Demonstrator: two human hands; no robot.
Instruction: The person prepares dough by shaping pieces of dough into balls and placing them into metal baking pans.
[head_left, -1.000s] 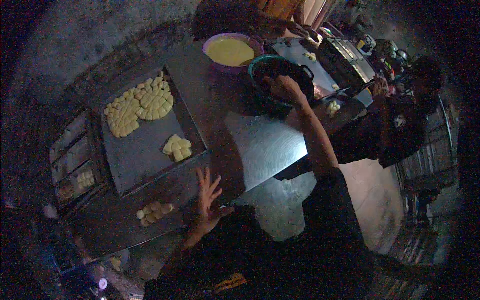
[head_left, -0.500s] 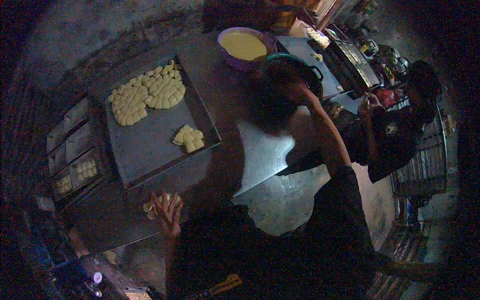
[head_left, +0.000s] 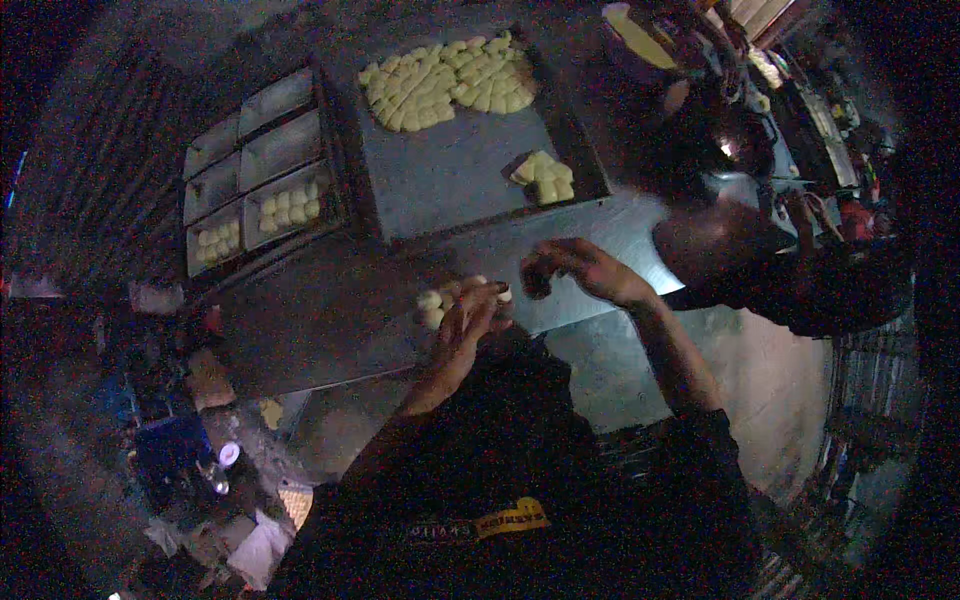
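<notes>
My left hand (head_left: 468, 322) reaches over a small group of pale dough balls (head_left: 432, 305) on the metal table near me. Its fingers are stretched out and somewhat apart, partly covering the balls. Just to the right, my right hand (head_left: 585, 268) is raised above the table edge with its fingers bent downward. Those fingertips are dark and blurred, so whether anything is in them is hidden. Beyond my hands lies a dark baking tray (head_left: 440, 205) holding two large rounds of dough cut into pieces (head_left: 410, 92), plus a smaller clump of cut dough (head_left: 548, 178) at its near right corner.
Left of the tray stands a set of joined rectangular pans (head_left: 283, 150); the two nearest hold rows of dough balls (head_left: 290, 207). A bowl with yellow contents (head_left: 640, 38) sits at the far right. People work along the right side. A blue container (head_left: 172, 447) is at lower left.
The view has swung left, so the trays appear further right. My right hand has come back from the far bowls to beside my left hand, which remains at the dough balls.
</notes>
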